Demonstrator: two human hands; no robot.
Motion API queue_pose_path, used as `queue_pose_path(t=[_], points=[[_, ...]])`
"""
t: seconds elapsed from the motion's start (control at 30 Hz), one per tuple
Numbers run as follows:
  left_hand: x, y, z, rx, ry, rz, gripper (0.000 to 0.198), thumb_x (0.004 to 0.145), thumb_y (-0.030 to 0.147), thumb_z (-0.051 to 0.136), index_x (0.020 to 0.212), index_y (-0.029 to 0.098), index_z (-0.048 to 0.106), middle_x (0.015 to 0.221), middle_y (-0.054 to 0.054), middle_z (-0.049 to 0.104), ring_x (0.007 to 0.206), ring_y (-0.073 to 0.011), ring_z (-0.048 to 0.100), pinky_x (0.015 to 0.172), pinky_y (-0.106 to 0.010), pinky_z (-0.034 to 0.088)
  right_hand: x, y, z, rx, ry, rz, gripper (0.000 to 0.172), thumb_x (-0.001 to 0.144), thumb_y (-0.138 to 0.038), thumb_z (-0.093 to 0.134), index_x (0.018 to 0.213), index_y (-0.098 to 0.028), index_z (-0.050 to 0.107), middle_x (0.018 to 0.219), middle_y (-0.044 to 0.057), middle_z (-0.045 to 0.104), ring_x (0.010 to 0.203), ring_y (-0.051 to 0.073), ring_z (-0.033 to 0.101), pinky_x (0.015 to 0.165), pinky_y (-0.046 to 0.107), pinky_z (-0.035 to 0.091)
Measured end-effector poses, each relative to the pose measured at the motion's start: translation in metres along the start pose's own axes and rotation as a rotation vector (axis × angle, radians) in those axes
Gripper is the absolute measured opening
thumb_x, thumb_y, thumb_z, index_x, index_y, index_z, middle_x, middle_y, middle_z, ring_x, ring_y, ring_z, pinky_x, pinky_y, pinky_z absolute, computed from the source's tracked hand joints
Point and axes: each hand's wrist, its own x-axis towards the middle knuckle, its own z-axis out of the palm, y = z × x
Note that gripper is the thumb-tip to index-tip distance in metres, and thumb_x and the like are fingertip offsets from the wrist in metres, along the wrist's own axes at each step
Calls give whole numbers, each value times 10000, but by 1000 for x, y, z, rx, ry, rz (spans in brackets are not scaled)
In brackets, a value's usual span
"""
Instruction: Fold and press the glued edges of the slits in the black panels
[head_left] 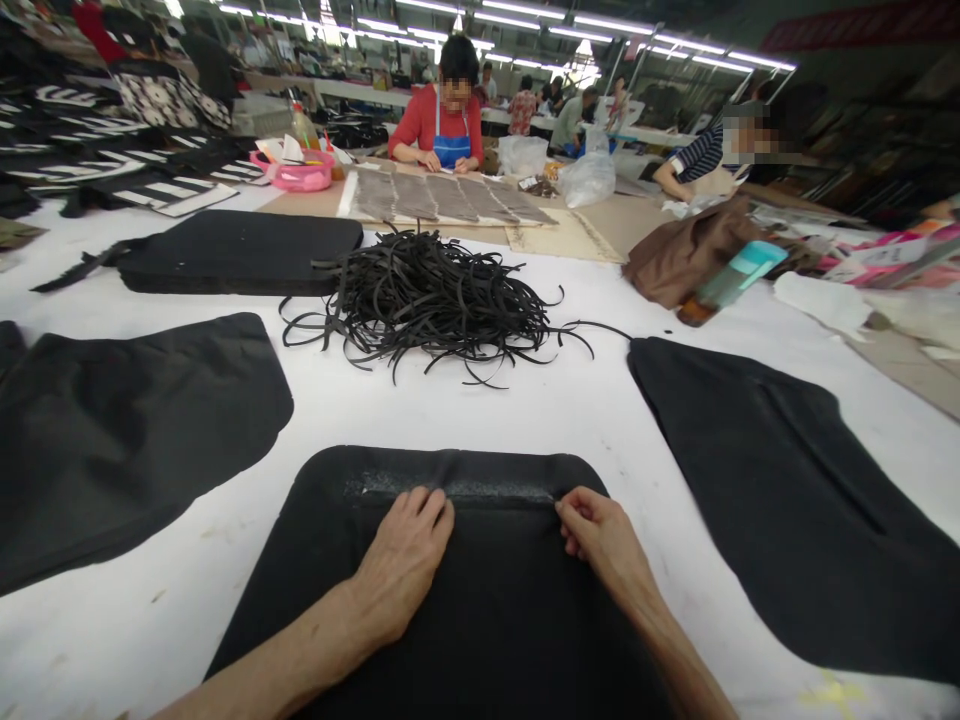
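A black fabric-like panel [487, 620] with rounded corners lies in front of me. Near its far edge runs a shiny, whitish band [495, 487], with a thin black strip [502, 503] along its lower side. My left hand [405, 560] rests on the panel, fingers lying across the strip near its middle. At the strip's right end, my right hand [596, 525] pinches with thumb and forefinger; the tip of what it holds is mostly hidden. Beyond the panel sits a tangled pile of thin black strips [435, 295].
Black panels lie to the left [142, 430] and right [795, 500] on the white tabletop [360, 410]. A black stack [240, 250] stands behind. Farther off are a pink basket [300, 172], a turquoise-capped bottle [731, 285], a brown cloth [686, 250] and a person in red [420, 125].
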Motion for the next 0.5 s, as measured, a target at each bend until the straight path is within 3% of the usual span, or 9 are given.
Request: queue_pose_path(t=[0.1,0.2,0.4,0.5], points=[[-4,4,8,125,22,54,487,727,10,394,1211,19,439,1161,-155,475,1011,-262,417,909,-405,385,-2,-3,1,-55,48,-23,198,758,-330,436,616,-205,495,508,-39,560,447,115,554,435,215,355],[-4,7,8,133,55,17,455,734,-13,383,1175,33,485,1127,-142,510,979,-244,449,900,-390,398,-3,-6,2,-114,85,-12,191,759,-314,436,615,-207,501,504,-47,562,438,106,552,436,209,359],[-10,-15,4,-81,221,-105,323,834,63,369,1058,174,573,1069,-70,557,947,-214,482,832,-393,437,-1,-6,3,-143,70,-2,171,761,-303,430,628,-212,488,508,-51,561,437,112,566,430,208,365],[-13,-30,1,-247,238,-217,244,850,127,392,984,193,585,1012,-52,547,910,-192,493,809,-375,456,-1,-7,4,-137,90,-5,132,756,-298,440,652,-218,451,514,-55,552,434,114,563,431,208,358]])
